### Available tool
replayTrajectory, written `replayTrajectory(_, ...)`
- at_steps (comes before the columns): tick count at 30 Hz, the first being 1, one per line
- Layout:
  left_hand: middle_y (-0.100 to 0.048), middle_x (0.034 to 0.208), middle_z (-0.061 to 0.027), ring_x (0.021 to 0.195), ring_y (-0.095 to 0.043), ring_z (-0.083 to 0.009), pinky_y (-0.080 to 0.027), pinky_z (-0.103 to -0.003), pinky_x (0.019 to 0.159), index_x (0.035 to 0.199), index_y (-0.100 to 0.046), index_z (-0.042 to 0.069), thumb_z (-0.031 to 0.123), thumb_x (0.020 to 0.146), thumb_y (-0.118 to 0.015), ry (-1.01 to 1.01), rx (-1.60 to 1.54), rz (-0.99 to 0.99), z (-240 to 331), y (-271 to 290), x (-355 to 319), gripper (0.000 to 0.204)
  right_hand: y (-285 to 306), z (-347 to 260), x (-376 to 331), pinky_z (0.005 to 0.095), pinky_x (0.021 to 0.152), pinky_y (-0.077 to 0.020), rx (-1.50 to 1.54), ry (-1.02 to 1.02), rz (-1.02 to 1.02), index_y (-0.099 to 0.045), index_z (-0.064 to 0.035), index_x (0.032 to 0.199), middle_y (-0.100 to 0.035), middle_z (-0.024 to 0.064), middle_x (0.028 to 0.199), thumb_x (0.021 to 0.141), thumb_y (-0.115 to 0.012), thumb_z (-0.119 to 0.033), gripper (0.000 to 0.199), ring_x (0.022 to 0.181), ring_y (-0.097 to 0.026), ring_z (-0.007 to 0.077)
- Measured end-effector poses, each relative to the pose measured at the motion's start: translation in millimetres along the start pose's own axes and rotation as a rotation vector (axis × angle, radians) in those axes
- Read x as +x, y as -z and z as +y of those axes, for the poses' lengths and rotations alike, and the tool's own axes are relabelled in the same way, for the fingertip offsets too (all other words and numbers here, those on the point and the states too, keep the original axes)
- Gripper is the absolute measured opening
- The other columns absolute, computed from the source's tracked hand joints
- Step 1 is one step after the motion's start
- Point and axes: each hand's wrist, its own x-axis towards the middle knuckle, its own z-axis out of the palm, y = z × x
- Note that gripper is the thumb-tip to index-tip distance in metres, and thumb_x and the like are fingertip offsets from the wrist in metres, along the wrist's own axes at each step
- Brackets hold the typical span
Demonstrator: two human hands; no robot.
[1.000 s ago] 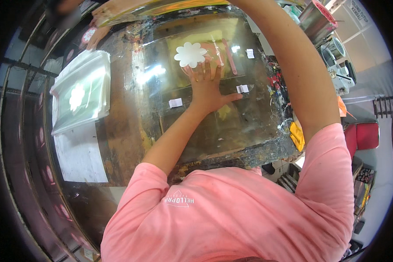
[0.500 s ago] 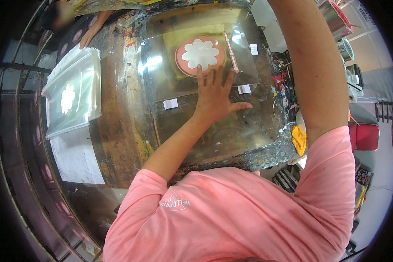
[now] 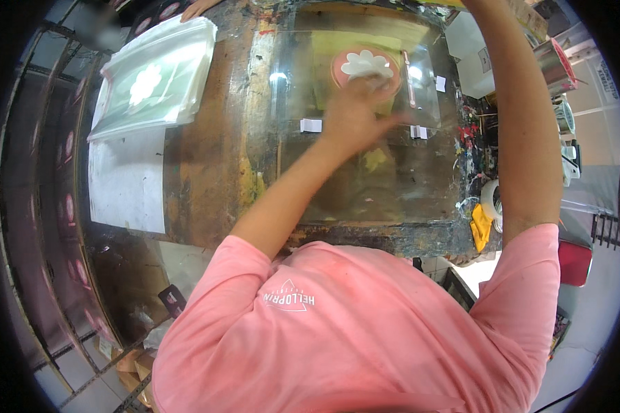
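Note:
My left hand (image 3: 358,113) is over the lower part of a pink disc (image 3: 337,71) with a white flower shape (image 3: 366,63) on it. Motion smears its fingers, and the thumb points right toward a pink strip with pale ends (image 3: 410,82). Disc and strip show on or through a clear plastic sheet (image 3: 295,96), with a yellowish patch (image 3: 324,48) around the disc. My right forearm (image 3: 527,117) stretches up past the top edge, so my right hand is out of sight. Small white paper tabs (image 3: 311,125) lie around the sheet.
A stack of clear plastic sheets (image 3: 179,76) with white flower shapes lies at the left on white paper (image 3: 127,182). Another person's hand (image 3: 198,8) touches its far edge. White boxes (image 3: 470,58), a tin (image 3: 556,65) and a yellow cloth (image 3: 481,227) are at the right.
My left hand, spread flat just below the flower before, is now blurred and covers the flower's lower part. The whole view has shifted, placing the table things farther right. My right arm still reaches up.

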Motion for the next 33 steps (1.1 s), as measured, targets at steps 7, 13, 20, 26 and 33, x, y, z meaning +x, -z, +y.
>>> replayTrajectory(7,-0.074,0.123,-0.0109,0.103,-0.073,-0.0228,-0.058,-0.035,0.094,0.161,-0.037,0.002,0.026,0.095,-0.081,0.453,-0.962,0.152,-28.0,159.7,48.7,0.083,11.6,-28.0,-71.0,0.0501,0.071,-0.0558,0.145,0.043,0.017,-0.062,0.0028,0.114,-0.069,0.0235,0.076,0.098,-0.066,-0.048,0.054,0.077,-0.072,0.0388)
replayTrajectory(13,-0.051,0.153,-0.0243,0.143,-0.048,-0.0414,-0.035,-0.057,0.120,0.156,-0.051,0.006,0.069,0.080,-0.081,0.119,0.001,-0.169,6.3,66.3,-32.3,0.103,12.8,-31.8,-92.0,0.0538,0.076,-0.0554,0.139,0.007,-0.049,-0.063,0.0035,0.114,-0.071,0.0270,0.083,0.096,-0.068,-0.048,0.055,0.085,-0.072,0.0452)
replayTrajectory(20,-0.030,0.169,-0.0281,0.159,-0.024,-0.0441,-0.011,-0.069,0.126,0.157,-0.049,0.004,0.098,0.076,-0.051,-0.031,0.323,-0.404,14.5,-29.2,-59.3,0.124,9.9,-17.2,-52.0,0.0552,0.079,-0.0560,0.119,-0.056,-0.108,-0.066,0.0023,0.117,-0.073,0.0282,0.090,0.098,-0.061,-0.055,0.060,0.089,-0.072,0.0456)
replayTrajectory(26,-0.031,0.168,-0.0297,0.160,-0.018,-0.0494,-0.004,-0.070,0.126,0.157,-0.049,0.002,0.098,0.078,-0.047,-0.054,0.240,-0.441,10.4,-27.8,-60.4,0.124,6.3,-10.6,-37.3,0.0544,0.083,-0.0561,0.127,-0.056,-0.055,-0.068,0.0025,0.115,-0.074,0.0266,0.092,0.096,-0.059,-0.057,0.063,0.091,-0.072,0.0454)
replayTrajectory(33,-0.029,0.169,-0.0296,0.160,-0.022,-0.0473,-0.006,-0.075,0.124,0.159,-0.048,0.004,0.096,0.079,-0.050,-0.029,0.318,-0.448,16.6,-22.0,-57.4,0.121,12.3,-9.5,-28.5,0.0532,0.085,-0.0565,0.162,-0.058,-0.078,-0.069,0.0019,0.114,-0.075,0.0246,0.094,0.096,-0.058,-0.058,0.063,0.093,-0.074,0.0433)
